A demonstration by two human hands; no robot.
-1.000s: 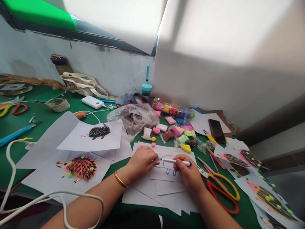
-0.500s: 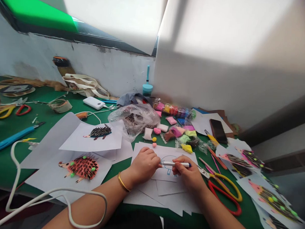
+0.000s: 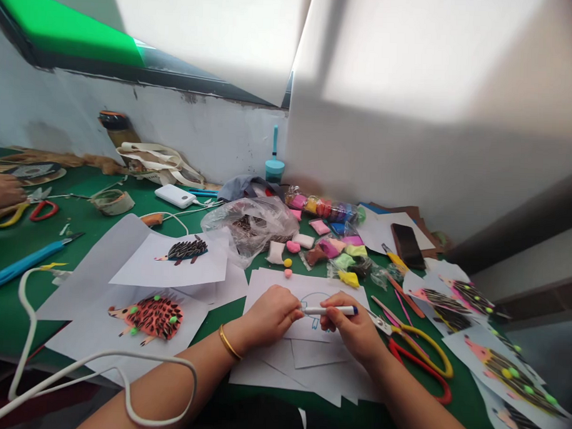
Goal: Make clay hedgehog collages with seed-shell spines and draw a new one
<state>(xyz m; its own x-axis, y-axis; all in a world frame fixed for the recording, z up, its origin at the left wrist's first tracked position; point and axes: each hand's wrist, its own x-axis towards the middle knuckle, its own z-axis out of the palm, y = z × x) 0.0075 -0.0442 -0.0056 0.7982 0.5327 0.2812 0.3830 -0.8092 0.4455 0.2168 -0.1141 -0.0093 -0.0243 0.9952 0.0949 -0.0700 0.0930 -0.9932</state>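
Note:
A white marker (image 3: 332, 310) with a dark blue end is held level over a sheet of paper (image 3: 305, 332). My right hand (image 3: 350, 323) pinches its barrel near the dark end. At the marker's other end, my left hand (image 3: 274, 314) has its fingers closed round the tip; a gold bangle is on that wrist. Under the marker a blue outline drawing (image 3: 317, 298) with small legs shows on the paper, partly hidden by my hands. More white sheets lie beneath. Just behind the paper sit a small yellow ball (image 3: 287, 263) and a pink ball (image 3: 288, 273).
Red and yellow scissors (image 3: 422, 350) lie right of my right hand. Behind are clay packets (image 3: 319, 227), a plastic bag of seeds (image 3: 252, 223) and a phone (image 3: 407, 245). Hedgehog pictures (image 3: 158, 316) lie left and right. A white cable (image 3: 135, 357) loops over my left forearm.
Another person's hand has come further into view at the far left, by the scissors there. My hands still hold the marker, with my left fingers slightly shifted at its tip. The view has moved slightly.

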